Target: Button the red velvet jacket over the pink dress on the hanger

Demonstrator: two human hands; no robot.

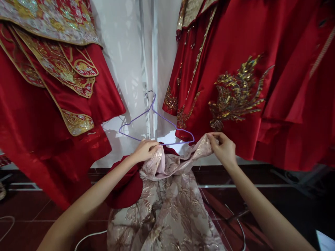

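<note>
A pale pink brocade dress (pixel 170 205) with a shiny floral pattern hangs down in front of me, its top edge stretched between my hands. My left hand (pixel 147 149) pinches the upper edge on the left side, close under the hanger's bottom bar. On the right, my right hand (pixel 222 146) grips the other end of that edge between thumb and fingers. Just behind and above the dress is a purple wire hanger (pixel 169 121), hooked near a white upright pole. Whether the dress touches the hanger I cannot tell.
Red embroidered garments hang at the left (pixel 104 80) and at the right (pixel 235 52). A dark red cap-like cloth piece (pixel 127 193) sits behind the dress. A white upright pole (pixel 155 62) stands by the wall. White cables (pixel 90 234) lie on the dark red tiled floor.
</note>
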